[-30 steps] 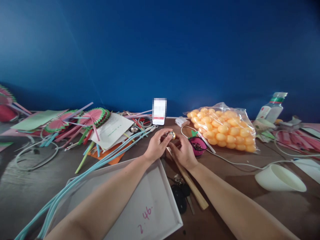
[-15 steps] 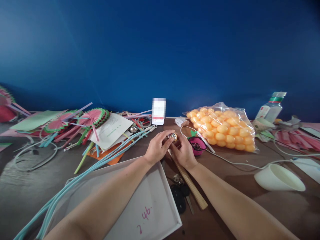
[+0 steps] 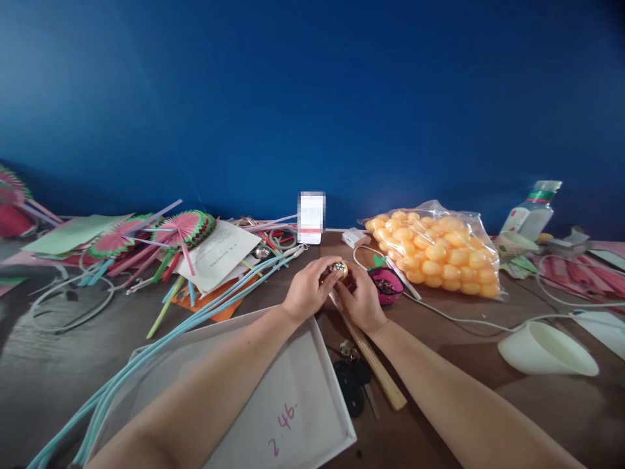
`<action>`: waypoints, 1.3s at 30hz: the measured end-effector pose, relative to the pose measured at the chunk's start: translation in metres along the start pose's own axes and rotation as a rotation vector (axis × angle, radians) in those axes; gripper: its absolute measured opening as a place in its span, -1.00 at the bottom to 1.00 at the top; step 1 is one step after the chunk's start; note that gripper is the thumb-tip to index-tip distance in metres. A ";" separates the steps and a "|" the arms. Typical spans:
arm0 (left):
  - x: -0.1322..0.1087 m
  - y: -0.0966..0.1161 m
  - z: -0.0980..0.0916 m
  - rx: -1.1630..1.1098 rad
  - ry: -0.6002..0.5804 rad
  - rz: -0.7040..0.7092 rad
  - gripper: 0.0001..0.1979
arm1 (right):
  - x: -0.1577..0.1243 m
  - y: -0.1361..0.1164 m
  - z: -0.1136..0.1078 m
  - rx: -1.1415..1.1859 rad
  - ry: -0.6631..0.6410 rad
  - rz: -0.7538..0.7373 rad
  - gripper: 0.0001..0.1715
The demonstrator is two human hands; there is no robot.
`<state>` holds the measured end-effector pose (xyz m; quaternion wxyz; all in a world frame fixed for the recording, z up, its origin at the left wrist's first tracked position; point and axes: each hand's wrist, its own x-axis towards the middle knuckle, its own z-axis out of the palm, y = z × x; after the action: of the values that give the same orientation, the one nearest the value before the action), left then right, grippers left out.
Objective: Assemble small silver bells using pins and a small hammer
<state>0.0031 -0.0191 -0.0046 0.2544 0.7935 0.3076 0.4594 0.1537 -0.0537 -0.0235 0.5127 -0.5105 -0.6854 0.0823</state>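
Observation:
Over the middle of the table my left hand (image 3: 307,291) and my right hand (image 3: 362,302) meet, fingers bent inward. Between their fingertips is a small shiny silver-and-yellow round piece (image 3: 338,268); its exact kind is unclear. Both hands are closed about it, with part of it covered by the fingers. Beneath my right hand runs a bundle of thin wooden sticks (image 3: 378,368), angled toward me. A pink bowl (image 3: 389,296) of small dark bits stands just right of that hand. Under my left forearm lies a white box lid (image 3: 273,391) with pink handwriting.
A clear bag of orange balls (image 3: 439,251) lies at the back right, near a tipped white cup (image 3: 547,350). Keys (image 3: 350,384) lie beside the lid. A phone (image 3: 311,218) leans upright against the wall. Paper fans (image 3: 180,231) and pale blue tubes (image 3: 195,317) spread leftward.
The hands stay together around the small round piece, with only slight finger movement, and its silver top shows a little more. The whole view has shifted very slightly.

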 end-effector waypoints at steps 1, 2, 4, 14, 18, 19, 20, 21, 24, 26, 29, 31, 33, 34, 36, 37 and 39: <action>0.000 0.000 0.000 0.011 -0.001 0.003 -0.69 | 0.000 0.000 0.000 -0.004 -0.001 -0.007 -0.60; -0.001 0.000 0.000 0.019 -0.003 0.003 -0.69 | 0.000 0.000 0.000 -0.007 -0.004 -0.012 -0.60; -0.001 0.000 0.001 0.033 -0.002 0.003 -0.69 | 0.000 0.000 -0.001 -0.016 -0.010 -0.013 -0.60; -0.003 0.001 0.000 0.045 0.012 -0.018 -0.61 | 0.001 -0.002 0.000 0.025 -0.047 0.036 -0.57; -0.003 0.000 0.001 0.049 0.013 0.007 -0.66 | 0.001 0.000 0.000 0.024 -0.053 0.053 -0.59; -0.003 0.000 0.001 0.049 0.013 0.020 -0.68 | 0.000 0.000 0.000 0.019 -0.050 0.053 -0.59; -0.003 0.000 0.001 0.046 0.012 0.031 -0.70 | 0.000 0.001 0.000 0.013 -0.045 0.049 -0.60; -0.002 0.000 0.002 0.042 0.011 0.039 -0.72 | 0.000 0.001 0.000 0.008 -0.041 0.042 -0.61; -0.001 0.001 0.002 0.024 0.009 0.041 -0.73 | 0.000 0.000 -0.001 -0.001 -0.031 0.025 -0.62; -0.001 0.002 0.001 0.018 0.008 0.037 -0.74 | 0.001 -0.001 -0.001 -0.003 -0.028 0.023 -0.62; -0.001 0.002 0.001 0.016 0.010 0.042 -0.74 | 0.001 -0.001 -0.001 0.002 -0.032 0.035 -0.61; -0.001 0.003 0.001 0.015 0.010 0.044 -0.74 | 0.000 -0.001 -0.001 0.008 -0.038 0.049 -0.60; -0.001 0.003 0.000 0.016 0.004 0.039 -0.74 | 0.000 -0.001 -0.001 0.002 -0.030 0.048 -0.60; -0.002 0.003 0.000 0.017 0.000 0.035 -0.74 | 0.000 -0.001 -0.001 -0.003 -0.023 0.042 -0.59; -0.002 0.004 0.000 0.020 -0.010 0.028 -0.73 | 0.000 -0.001 0.000 -0.008 -0.008 0.028 -0.60; -0.002 0.005 0.000 0.021 -0.013 0.025 -0.73 | 0.000 -0.001 0.000 -0.006 -0.003 0.022 -0.62; -0.002 0.006 -0.001 0.021 -0.015 0.019 -0.72 | 0.000 -0.001 0.000 -0.001 0.002 0.014 -0.66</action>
<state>0.0034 -0.0242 -0.0011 0.2441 0.8025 0.3029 0.4524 0.1534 -0.0542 -0.0233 0.5127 -0.5156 -0.6812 0.0851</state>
